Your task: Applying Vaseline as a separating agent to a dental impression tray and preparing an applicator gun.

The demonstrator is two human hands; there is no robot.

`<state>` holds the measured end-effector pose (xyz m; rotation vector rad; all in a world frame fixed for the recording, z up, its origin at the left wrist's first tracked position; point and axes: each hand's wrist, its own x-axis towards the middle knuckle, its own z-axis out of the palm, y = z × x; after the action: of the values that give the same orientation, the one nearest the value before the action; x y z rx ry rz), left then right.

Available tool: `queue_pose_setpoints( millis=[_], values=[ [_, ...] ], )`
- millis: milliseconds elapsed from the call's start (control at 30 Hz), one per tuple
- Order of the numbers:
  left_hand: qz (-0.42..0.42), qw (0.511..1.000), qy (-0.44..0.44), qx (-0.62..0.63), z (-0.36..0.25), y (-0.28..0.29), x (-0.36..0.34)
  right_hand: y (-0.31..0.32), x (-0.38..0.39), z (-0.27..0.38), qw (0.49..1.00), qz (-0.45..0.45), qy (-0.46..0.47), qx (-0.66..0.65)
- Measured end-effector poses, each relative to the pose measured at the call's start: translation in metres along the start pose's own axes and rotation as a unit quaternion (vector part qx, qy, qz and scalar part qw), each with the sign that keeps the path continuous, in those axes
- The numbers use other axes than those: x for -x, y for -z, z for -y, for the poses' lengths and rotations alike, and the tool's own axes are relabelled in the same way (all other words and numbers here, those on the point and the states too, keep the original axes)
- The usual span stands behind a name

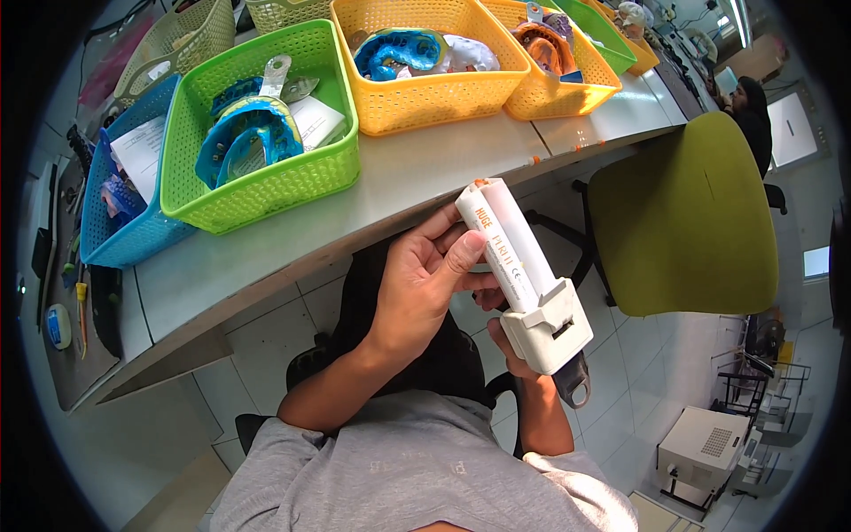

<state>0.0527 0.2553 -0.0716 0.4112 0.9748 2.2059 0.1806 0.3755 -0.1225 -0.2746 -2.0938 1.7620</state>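
My left hand (424, 279) is closed around a white double-barrel cartridge (501, 232) with orange print, thumb on its upper face. The cartridge's lower end sits in an off-white dispensing gun (557, 330), from which a black plunger end (572, 379) with a hole sticks out. Underneath, my right hand (512, 350) grips the dispensing gun, its fingers mostly hidden behind it. Both hands are held above my lap, just off the table's near edge. The cartridge's upper end shows a bit of orange.
A white table (417, 168) curves across the front. On it stand a green basket (266, 191) with a blue dental impression (244, 142), a yellow basket (434, 105), a blue basket (133, 235) and several others. A green chair (683, 230) stands at right; a person (752, 106) sits beyond.
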Motion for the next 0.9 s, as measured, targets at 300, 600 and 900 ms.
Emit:
queue_pose_setpoints(
  millis=[300, 600, 900],
  values=[
    [-0.001, 1.0, -0.004, 0.011, 0.002, 0.002, -0.001, -0.006, 0.002, 0.004, 0.98, -0.068, -0.132, -0.135],
    [0.001, 1.0, 0.004, 0.016, 0.002, 0.002, -0.001, -0.007, 0.006, 0.0, 0.976, -0.08, -0.135, -0.153],
    [-0.013, 1.0, 0.022, 0.012, 0.005, 0.004, 0.002, 0.004, 0.007, 0.012, 0.989, 0.053, 0.045, 0.132]
  ],
)
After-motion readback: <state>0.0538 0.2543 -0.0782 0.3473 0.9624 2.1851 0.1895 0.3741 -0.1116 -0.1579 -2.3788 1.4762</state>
